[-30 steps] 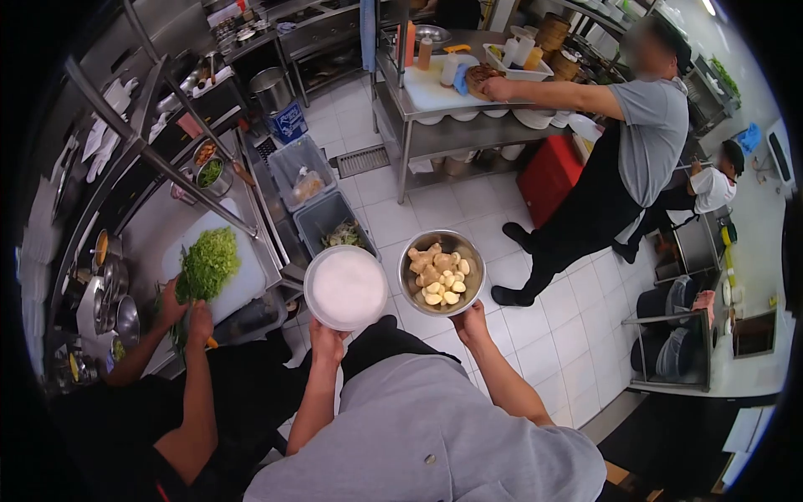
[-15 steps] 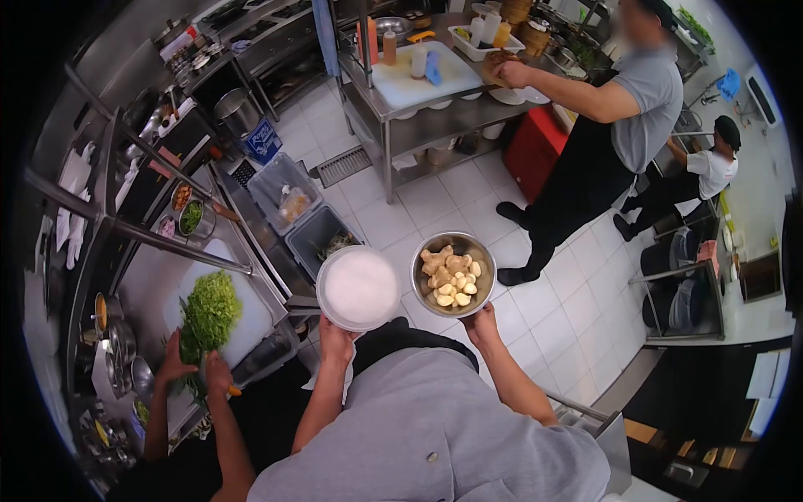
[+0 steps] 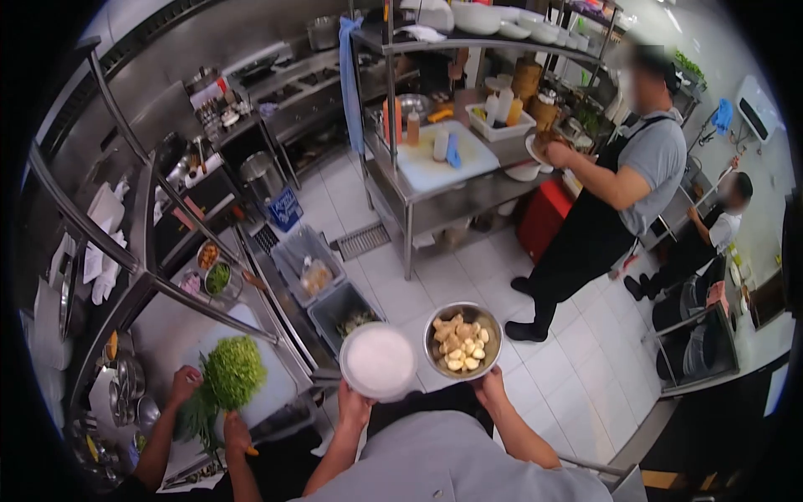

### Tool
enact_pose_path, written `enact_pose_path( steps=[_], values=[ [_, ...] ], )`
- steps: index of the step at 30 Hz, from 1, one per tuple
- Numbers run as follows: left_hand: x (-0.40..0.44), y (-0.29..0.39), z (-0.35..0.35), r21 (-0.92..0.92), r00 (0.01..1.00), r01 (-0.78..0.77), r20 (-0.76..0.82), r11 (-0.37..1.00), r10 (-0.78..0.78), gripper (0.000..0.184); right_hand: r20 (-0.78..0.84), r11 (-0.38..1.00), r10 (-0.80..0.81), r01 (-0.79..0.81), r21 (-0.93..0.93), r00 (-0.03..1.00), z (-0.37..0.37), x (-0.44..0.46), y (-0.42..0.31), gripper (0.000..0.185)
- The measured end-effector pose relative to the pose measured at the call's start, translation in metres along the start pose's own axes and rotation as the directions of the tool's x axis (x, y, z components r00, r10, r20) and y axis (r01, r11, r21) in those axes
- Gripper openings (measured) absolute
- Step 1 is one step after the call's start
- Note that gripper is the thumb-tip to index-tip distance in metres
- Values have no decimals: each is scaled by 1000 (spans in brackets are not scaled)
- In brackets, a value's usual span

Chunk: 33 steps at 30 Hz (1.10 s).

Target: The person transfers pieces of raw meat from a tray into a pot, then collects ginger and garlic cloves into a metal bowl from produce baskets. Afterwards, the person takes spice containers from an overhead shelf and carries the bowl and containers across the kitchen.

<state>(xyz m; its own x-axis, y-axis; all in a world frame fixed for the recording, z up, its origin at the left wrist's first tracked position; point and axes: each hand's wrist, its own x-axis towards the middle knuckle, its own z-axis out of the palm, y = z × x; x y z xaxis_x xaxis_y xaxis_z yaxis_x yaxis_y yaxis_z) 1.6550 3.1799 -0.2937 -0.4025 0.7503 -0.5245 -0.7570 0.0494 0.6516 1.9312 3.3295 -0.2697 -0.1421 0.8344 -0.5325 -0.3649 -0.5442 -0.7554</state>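
My left hand (image 3: pixel 355 405) grips the near rim of a round translucent plastic tub (image 3: pixel 378 361). White stuff fills it; whether that is salt, sugar or something else I cannot tell. In my right hand (image 3: pixel 488 386) is a steel bowl (image 3: pixel 494 356), held by its near side. Pieces of ginger (image 3: pixel 456 330) lie towards its back left, with peeled garlic cloves (image 3: pixel 465 358) at the front and right. Both vessels are held side by side, slightly apart, in front of my waist. The fingers under them are partly hidden.
To the left, a co-worker's hands (image 3: pixel 237 433) work at chopped greens (image 3: pixel 235 372) on a white cutting board (image 3: pixel 280 381). Grey bins (image 3: pixel 347 293) stand ahead on the tiled floor. A steel table (image 3: pixel 418 197) stands beyond, with a person in a black apron (image 3: pixel 577 243) beside it.
The view has tilted up, showing more of the back shelves. Both vessels stay in my hands and sit lower in view. The co-worker's left hand has moved up beside the greens.
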Motion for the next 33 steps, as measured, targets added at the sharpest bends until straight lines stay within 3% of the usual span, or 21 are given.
enact_pose_path(
  steps=[2,5,10,13,15,22,29,33],
  values=[
    [-5,10,15,-7,993,15,-114,1000,-16,38,-3,1000,15,-15,-4,1000,-2,10,4,27],
    [-5,11,18,19,989,-43,-143,999,45,39,21,999,25,-25,23,999,9,17,-1,25],
    [0,3,15,-4,991,-34,-132,999,33,36,65,988,53,-42,-150,997,16,32,-17,27],
    [5,-6,15,-7,994,-86,-61,996,85,33,128,993,61,-47,-109,990,19,43,-26,22],
    [0,3,34,-46,985,-88,-151,995,80,31,117,994,49,-37,-103,992,19,49,-29,21],
    [8,-6,56,-69,986,-66,-157,995,54,37,147,997,53,-43,-67,988,8,52,-55,21],
    [15,-29,77,-62,991,-59,-121,996,51,42,59,994,80,-75,-76,995,-34,64,-74,21],
    [15,-32,103,-41,988,-79,-139,996,72,33,47,995,78,-75,-64,996,-43,68,-92,20]
  ],
)
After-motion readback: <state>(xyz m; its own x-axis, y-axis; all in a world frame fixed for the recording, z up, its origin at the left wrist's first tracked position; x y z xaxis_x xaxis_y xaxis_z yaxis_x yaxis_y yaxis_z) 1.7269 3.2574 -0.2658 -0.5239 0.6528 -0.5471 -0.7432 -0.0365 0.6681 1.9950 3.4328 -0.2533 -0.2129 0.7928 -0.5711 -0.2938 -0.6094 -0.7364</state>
